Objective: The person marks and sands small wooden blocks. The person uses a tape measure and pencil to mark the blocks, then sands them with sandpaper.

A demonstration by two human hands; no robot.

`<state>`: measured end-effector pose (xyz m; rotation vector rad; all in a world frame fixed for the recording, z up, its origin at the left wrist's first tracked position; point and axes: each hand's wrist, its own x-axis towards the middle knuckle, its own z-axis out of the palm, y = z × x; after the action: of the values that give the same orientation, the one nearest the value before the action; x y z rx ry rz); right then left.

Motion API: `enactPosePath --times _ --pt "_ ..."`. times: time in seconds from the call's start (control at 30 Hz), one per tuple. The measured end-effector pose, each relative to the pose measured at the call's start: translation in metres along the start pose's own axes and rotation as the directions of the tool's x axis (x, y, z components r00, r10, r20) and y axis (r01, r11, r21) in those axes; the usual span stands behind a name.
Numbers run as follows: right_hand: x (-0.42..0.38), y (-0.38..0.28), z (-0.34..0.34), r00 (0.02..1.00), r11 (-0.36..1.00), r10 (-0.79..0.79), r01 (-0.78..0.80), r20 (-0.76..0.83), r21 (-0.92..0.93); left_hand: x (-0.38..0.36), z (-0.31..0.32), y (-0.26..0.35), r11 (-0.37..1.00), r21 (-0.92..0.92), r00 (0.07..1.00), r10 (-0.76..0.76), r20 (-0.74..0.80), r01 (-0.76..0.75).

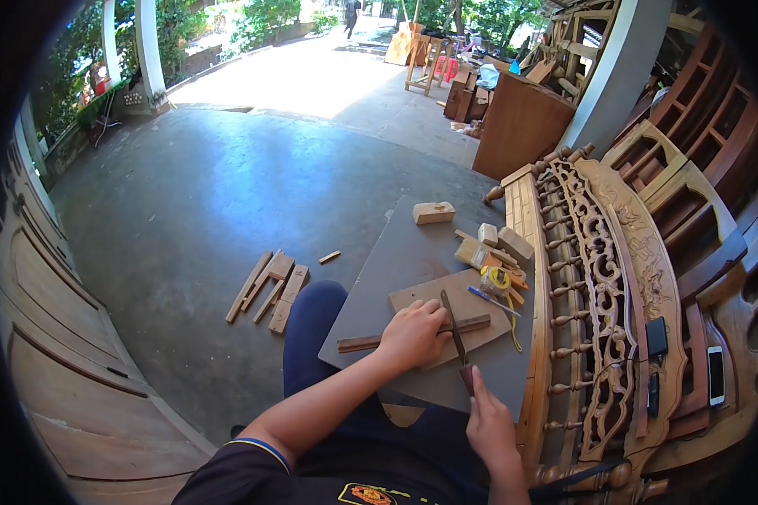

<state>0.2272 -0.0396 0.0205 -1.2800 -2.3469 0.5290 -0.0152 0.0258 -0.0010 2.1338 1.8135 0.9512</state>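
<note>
My left hand (413,333) is closed over a dark wooden strip (360,343), pressing it against a flat wooden board (413,297) on the grey tabletop. Its fingers curl down beside the blade. In my right hand (488,417) is the brown handle of a narrow-bladed hand tool (457,337). The long dark blade points away from me and crosses over the strip, just right of my left fingers. From here the blade's edge is too fine to make out. Both ends of the strip stick out past my left hand.
A yellow tape measure (495,279), a blue pen (490,300) and several wood blocks (515,243) lie at the table's right. Wood pieces (269,286) are on the floor to the left. A carved bench back (594,295) stands along the right, holding a white phone (716,375).
</note>
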Motion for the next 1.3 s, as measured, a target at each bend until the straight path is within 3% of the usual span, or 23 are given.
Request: enactPosePath --times 0.13,0.23,0.33,0.63,0.83,0.93,1.13,1.3 --pt "0.019 -0.001 0.002 0.999 0.999 0.023 -0.021 0.033 -0.042 -0.001 0.001 0.001 1.000 0.024 1.000 -0.020 -0.022 0.020" --pt "-0.018 -0.008 -0.014 0.989 0.990 0.121 -0.115 0.082 -0.079 -0.001 0.000 0.002 0.999 0.028 0.999 -0.027 -0.022 0.028" --pt "-0.042 0.000 -0.016 1.000 0.997 0.028 -0.028 -0.006 -0.066 -0.001 0.001 0.003 0.999 0.016 0.999 -0.028 -0.018 0.028" --pt "0.006 0.009 0.011 1.000 0.999 0.031 -0.031 -0.001 -0.029 0.001 -0.001 0.005 0.999 0.032 0.999 -0.038 -0.038 0.039" --pt "-0.041 0.011 -0.006 0.998 1.000 -0.003 0.003 -0.064 0.000 -0.001 0.003 0.002 0.999 0.033 0.999 -0.009 -0.048 0.011" --pt "-0.025 0.006 -0.017 0.990 0.985 0.137 -0.134 0.020 -0.108 0.002 0.002 0.000 0.999 0.042 0.998 -0.015 -0.067 0.018" --pt "-0.031 0.015 -0.024 0.995 0.999 0.047 -0.049 0.091 0.012 0.002 -0.001 0.000 0.998 0.041 0.998 -0.050 -0.035 0.052" --pt "-0.017 0.011 -0.008 1.000 0.998 -0.016 0.015 0.019 0.057 0.005 -0.004 -0.005 0.999 0.006 0.999 0.033 0.022 -0.033"
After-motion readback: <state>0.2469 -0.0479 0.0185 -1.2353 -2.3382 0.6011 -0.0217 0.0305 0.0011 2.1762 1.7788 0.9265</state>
